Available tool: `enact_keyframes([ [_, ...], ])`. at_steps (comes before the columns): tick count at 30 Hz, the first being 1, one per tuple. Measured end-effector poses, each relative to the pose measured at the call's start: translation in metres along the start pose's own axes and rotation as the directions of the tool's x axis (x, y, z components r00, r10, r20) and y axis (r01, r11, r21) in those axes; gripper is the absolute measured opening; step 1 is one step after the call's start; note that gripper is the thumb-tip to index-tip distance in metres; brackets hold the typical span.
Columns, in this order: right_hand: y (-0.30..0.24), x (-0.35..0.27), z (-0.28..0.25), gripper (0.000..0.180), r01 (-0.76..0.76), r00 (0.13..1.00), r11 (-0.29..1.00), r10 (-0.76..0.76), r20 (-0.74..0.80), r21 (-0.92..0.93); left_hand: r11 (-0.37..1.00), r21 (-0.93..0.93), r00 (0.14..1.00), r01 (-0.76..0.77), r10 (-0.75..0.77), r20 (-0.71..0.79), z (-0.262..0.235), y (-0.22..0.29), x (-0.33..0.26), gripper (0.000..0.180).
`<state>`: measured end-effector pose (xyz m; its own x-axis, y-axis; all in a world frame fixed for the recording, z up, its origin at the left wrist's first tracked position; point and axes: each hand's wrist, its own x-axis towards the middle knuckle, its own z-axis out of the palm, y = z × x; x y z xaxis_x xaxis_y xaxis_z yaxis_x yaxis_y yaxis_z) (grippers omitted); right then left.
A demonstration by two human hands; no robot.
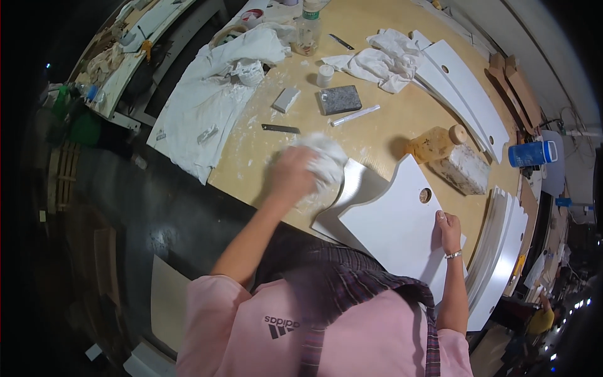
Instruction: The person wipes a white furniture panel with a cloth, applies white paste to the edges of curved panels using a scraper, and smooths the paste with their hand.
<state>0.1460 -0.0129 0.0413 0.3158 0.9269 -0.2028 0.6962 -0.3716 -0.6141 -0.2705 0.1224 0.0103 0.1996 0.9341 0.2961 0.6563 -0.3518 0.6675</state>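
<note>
Left hand [294,174], blurred, clutches a white cloth [325,160] over the counter [377,139]; right hand [449,231] grips the panel [391,220] at the counter's near edge; wiping seems underway; next calls for a steady panel.

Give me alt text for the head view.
A person's left hand, blurred, grasps a bunched white cloth; the right hand holds a white curved panel with a round hole. On the wooden table beyond lie a grey block and more panels.
</note>
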Motion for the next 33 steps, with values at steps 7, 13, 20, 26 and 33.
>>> enact_keyframes([
  [7,-0.005,0.031,0.031,0.053,0.016,1.000,0.929,-0.019,-0.003,-0.369,0.942,-0.231,0.908,0.245,-0.306,-0.285,-0.036,-0.015,-0.045,0.035],
  [13,0.000,0.051,0.050,0.061,0.114,0.990,0.916,-0.073,0.120,-0.383,0.943,-0.288,0.941,0.165,-0.238,-0.242,-0.014,0.050,-0.061,0.026],
  [20,0.006,0.056,0.051,0.056,0.179,0.977,0.925,-0.127,0.171,-0.336,0.992,-0.039,0.981,0.117,-0.122,-0.154,-0.044,0.062,-0.055,0.033],
  [26,-0.028,0.035,0.059,0.029,0.360,0.928,0.816,-0.365,0.081,-0.453,0.853,-0.515,0.974,0.084,-0.180,-0.139,-0.074,0.028,-0.051,0.044],
  [33,-0.207,-0.010,0.103,0.046,0.444,0.888,0.861,-0.460,0.006,0.248,0.397,-0.827,0.909,0.397,-0.291,0.297,-0.083,0.011,-0.012,0.037],
])
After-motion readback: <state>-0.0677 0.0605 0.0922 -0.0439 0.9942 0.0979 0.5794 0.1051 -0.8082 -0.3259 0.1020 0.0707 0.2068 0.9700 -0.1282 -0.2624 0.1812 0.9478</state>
